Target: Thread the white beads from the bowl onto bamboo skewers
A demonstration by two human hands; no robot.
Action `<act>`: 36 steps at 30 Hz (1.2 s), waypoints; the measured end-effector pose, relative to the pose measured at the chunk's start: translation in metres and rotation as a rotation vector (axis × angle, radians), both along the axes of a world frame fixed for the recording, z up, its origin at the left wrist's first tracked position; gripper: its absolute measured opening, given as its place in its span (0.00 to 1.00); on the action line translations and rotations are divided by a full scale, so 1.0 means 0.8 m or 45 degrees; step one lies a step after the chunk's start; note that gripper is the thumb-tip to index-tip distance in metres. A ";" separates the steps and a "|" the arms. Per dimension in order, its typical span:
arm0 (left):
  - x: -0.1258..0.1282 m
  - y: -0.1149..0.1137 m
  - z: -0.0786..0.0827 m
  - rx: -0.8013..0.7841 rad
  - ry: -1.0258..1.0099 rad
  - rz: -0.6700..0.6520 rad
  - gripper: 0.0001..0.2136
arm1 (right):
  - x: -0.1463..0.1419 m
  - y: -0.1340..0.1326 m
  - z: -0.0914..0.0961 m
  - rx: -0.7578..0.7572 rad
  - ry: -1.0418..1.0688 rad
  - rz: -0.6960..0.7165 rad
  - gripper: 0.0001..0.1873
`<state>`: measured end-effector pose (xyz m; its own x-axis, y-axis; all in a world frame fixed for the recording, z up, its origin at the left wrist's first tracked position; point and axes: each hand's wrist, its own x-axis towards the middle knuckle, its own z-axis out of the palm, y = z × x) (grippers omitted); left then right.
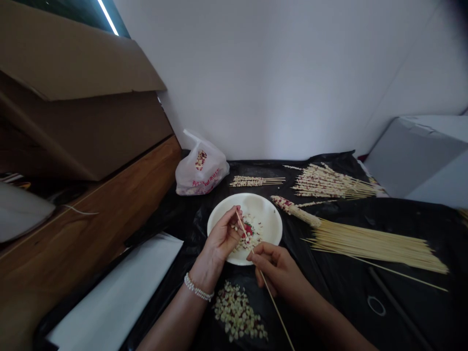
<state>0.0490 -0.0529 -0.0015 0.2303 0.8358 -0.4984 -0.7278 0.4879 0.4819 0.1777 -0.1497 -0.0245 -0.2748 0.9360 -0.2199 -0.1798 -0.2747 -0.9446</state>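
A thin bamboo stick [272,297] runs slantwise from the lower middle up to my left hand. My right hand [280,268] pinches it partway along, with the lower end sticking out toward me. At the upper tip, my left hand [223,236] is closed with curled fingers about the stick's end; whether a small piece is also between those fingers I cannot make out. Both hands are over the near side of a white round dish [274,226], which holds small pale pieces and some red ones. Below the dish lies a pile of small pale-green pieces [239,312].
Bare sticks [376,243] lie in a bundle at right, beside a thick beaded spike [292,208]. Behind are finished-looking beaded sticks [325,180] and a smaller row [248,181]. A plastic bag [203,168], cardboard box [84,131], white sheet [120,292] and ring [376,306] lie around.
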 end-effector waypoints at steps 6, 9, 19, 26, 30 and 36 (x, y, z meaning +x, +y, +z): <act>0.001 0.000 0.001 -0.027 0.015 -0.003 0.04 | -0.001 0.000 -0.002 0.046 -0.065 -0.028 0.18; 0.002 0.000 0.002 -0.039 0.019 -0.007 0.03 | -0.001 0.000 -0.001 0.058 -0.071 -0.028 0.18; 0.002 0.003 0.005 -0.024 -0.028 -0.026 0.04 | 0.003 0.005 0.000 0.014 -0.044 -0.064 0.21; 0.003 0.002 0.003 0.021 0.030 0.004 0.03 | 0.003 0.004 0.003 0.004 -0.036 -0.050 0.21; 0.004 -0.001 -0.005 0.055 0.033 -0.021 0.03 | 0.004 0.005 0.001 -0.004 -0.027 -0.081 0.21; 0.007 -0.006 -0.014 0.127 0.056 -0.100 0.03 | 0.007 0.009 -0.002 0.033 -0.022 -0.087 0.19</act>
<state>0.0547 -0.0574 -0.0129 0.2770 0.8619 -0.4248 -0.6660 0.4909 0.5617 0.1832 -0.1426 -0.0258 -0.2067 0.9579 -0.1994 -0.1805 -0.2377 -0.9544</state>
